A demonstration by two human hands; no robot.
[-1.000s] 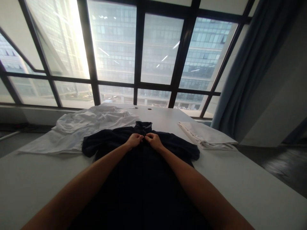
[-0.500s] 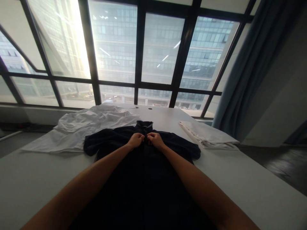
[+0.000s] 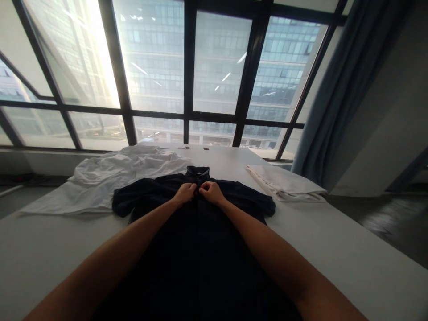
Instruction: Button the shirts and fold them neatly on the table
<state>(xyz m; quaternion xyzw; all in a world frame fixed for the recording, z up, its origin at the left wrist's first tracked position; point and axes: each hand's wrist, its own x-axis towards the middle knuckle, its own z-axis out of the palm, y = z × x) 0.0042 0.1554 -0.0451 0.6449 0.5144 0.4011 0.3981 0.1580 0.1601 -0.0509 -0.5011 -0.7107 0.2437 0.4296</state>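
Far left: one window pane, tilted open, part of a dark-framed window that spans the background; a multi-storey building shows through the glass.

Left, on the white table: one white cloth, loosely crumpled, its near edge spread flat toward the lower left, its right side meeting the sleeve of the shirt.

Centre: one dark navy short-sleeved shirt, laid out on the table, collar at the far end, sleeves spread to either side, body running toward the camera between the forearms. Lower part very dark; detail cannot be made out.

On the shirt, left of its centre line: left hand, fingers curled in, thumb and fingertips closed on the front edge just below the collar.

Directly beside it, right of the line: right hand, thumb and forefinger drawn together in a pinch on the same front edge, remaining fingers bent. Whether a button lies between the fingertips cannot be told.

Beyond the collar, near the table's far edge: two small dark round fittings.

Right of the shirt, apart from its sleeve: one off-white cloth, folded flat in layers.

Far right: one blue-grey curtain, hanging in folds beside a pale wall.
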